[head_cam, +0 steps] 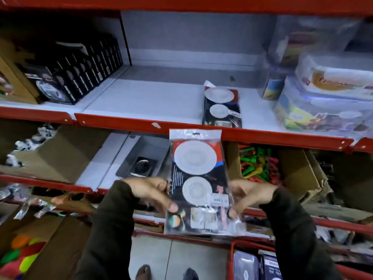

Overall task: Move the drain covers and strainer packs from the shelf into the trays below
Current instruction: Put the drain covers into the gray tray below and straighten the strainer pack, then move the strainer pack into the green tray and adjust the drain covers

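Observation:
I hold a strainer pack [198, 178] upright in front of the shelves, a clear bag with two white round strainers on a black and red card. My left hand [153, 194] grips its left edge and my right hand [247, 197] grips its right edge. More strainer packs [221, 106] lie stacked on the white upper shelf [145, 100], near its red front lip. Below, a grey tray [149, 147] holds a dark square drain cover [142, 165].
Black boxed items [80, 71] line the upper shelf at left. Clear plastic containers [327, 93] stand at right. A cardboard box of colourful small parts [258, 164] sits right of the grey tray. A red basket [232, 257] is at the bottom right.

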Demonstrator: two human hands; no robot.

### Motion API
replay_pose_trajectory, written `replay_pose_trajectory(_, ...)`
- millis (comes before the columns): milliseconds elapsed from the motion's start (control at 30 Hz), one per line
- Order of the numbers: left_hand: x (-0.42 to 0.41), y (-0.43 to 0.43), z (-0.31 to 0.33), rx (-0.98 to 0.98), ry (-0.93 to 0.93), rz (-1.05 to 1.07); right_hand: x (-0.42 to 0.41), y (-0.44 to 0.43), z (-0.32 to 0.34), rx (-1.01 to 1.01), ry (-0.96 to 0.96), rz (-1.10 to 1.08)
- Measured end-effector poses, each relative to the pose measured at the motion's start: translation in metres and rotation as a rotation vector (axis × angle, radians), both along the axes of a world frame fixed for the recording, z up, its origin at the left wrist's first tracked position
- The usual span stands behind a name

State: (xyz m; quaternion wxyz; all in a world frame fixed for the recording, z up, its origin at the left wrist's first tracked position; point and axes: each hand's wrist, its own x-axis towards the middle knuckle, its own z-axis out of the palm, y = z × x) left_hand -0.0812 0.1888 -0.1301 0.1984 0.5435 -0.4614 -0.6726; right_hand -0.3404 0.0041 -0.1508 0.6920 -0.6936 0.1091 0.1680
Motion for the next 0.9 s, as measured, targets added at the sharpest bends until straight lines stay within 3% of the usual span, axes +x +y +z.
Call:
replay_pose_trajectory(100, -0.002, 0.002, -0.034, 0.141, 0.005, 0.1, 0.002, 0.006, -0.029, 0.134, 0.158, -0.07)
replay_pose_trajectory(200, 0.005, -0.008, -0.061, 0.255, -0.044, 0.247, 0.009, -0.002, -0.052, 0.144, 0.293, -0.265)
replay_pose_trajectory(267, 0.011, -0.025, -0.074, 0.279, -0.195, 0.336, 0.02, -0.01, -0.063, 0.042, 0.362, -0.407)
replay_pose_trajectory(400, 0.003, -0.067, -0.108, 0.134, -0.332, 0.747, 0.057, -0.011, -0.08, -0.109, 0.386, -0.836)
replay_pose_trajectory(500, -0.013, -0.082, -0.126, 0.073, -0.463, 0.86, 0.077, -0.001, -0.077, -0.296, 0.342, -0.785)
replay_pose_trajectory(600, -0.024, -0.081, -0.122, 0.039, -0.721, 0.715, 0.074, 0.0, -0.07, -0.486, 0.317, -0.761)
replay_pose_trajectory(667, -0.031, -0.082, -0.099, -0.125, -0.744, 0.748, 0.07, -0.003, -0.055, -0.622, 0.12, -0.867)
replay_pose_trajectory(733, -0.038, -0.088, -0.066, -0.471, -0.745, 0.85, 0.067, -0.006, -0.026, -0.763, -0.232, -1.078)
replay_pose_trajectory(800, -0.044, -0.102, -0.026, -0.82, -0.957, 0.888, 0.069, -0.015, 0.016, -1.072, -0.4, -1.235)
replay_pose_trajectory(867, -0.041, -0.124, 0.007, -0.945, -1.152, 0.917, 0.071, -0.033, 0.048, -1.457, -0.197, -1.272)
replay_pose_trajectory(900, -0.037, -0.136, 0.02, -0.888, -1.221, 0.891, 0.073, -0.047, 0.057, -1.545, 0.01, -1.231)
